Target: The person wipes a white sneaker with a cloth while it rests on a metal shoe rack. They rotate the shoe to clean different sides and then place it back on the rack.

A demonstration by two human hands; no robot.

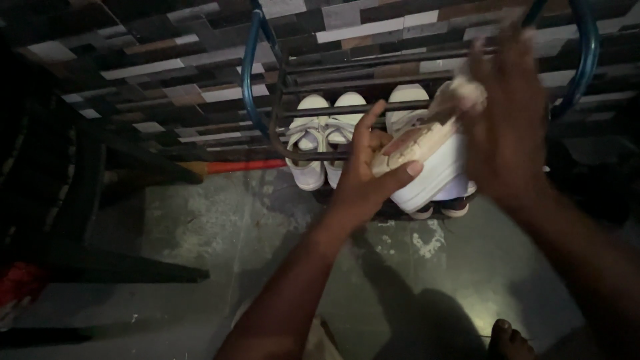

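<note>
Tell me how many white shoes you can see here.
4: one held in the left hand, a white shoe; a pair on the rack; another behind the held one. More may be hidden.

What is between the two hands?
A white shoe with a thick sole lies between them in the head view. The left hand grips its toe end, and the blurred right hand presses a pale cloth on it.

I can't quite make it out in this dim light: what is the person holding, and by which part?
A white shoe. The left hand grips its sole end; the blurred right hand presses a pale cloth on top.
</note>
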